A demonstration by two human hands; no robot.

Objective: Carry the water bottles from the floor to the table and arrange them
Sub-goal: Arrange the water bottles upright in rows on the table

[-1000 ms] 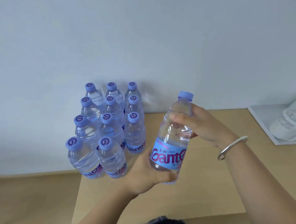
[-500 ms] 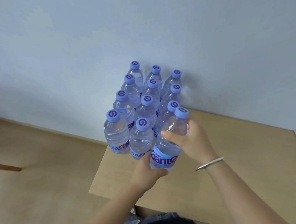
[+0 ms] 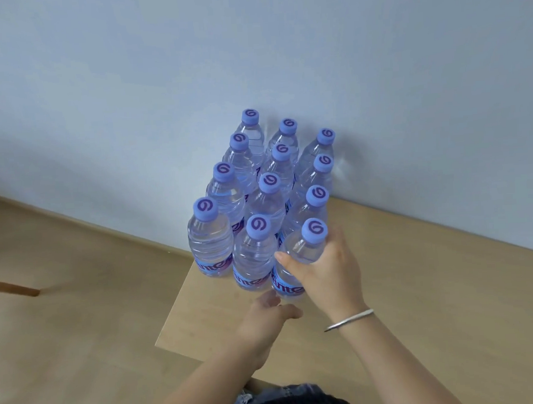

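Done: eleven capped bottles (image 3: pixel 209 236) standing upright in three tight rows at the worktop's (image 3: pixel 420 286) far left corner, against the wall (image 3: pixel 249 46).
In hand: twelfth bottle (image 3: pixel 305 249) — placed at the near end of the right row, touching the bottle beside it, base apparently down on the worktop.
Right hand (image 3: pixel 328 270): fingers and thumb wrapped round the twelfth bottle's shoulder, just under the cap — a closed grip, not yet let go; bracelet (image 3: pixel 350 320) at the wrist.
Left hand (image 3: pixel 266 320): just off the bottle's base, fingers loose, holding nothing.
Floor (image 3: pixel 62 308): no bottles on the visible stretch; whether more wait out of view cannot be told.
Left to do: release the last bottle, perhaps nudge it flush with its row — block then looks complete at three rows of four, as far as can be judged.
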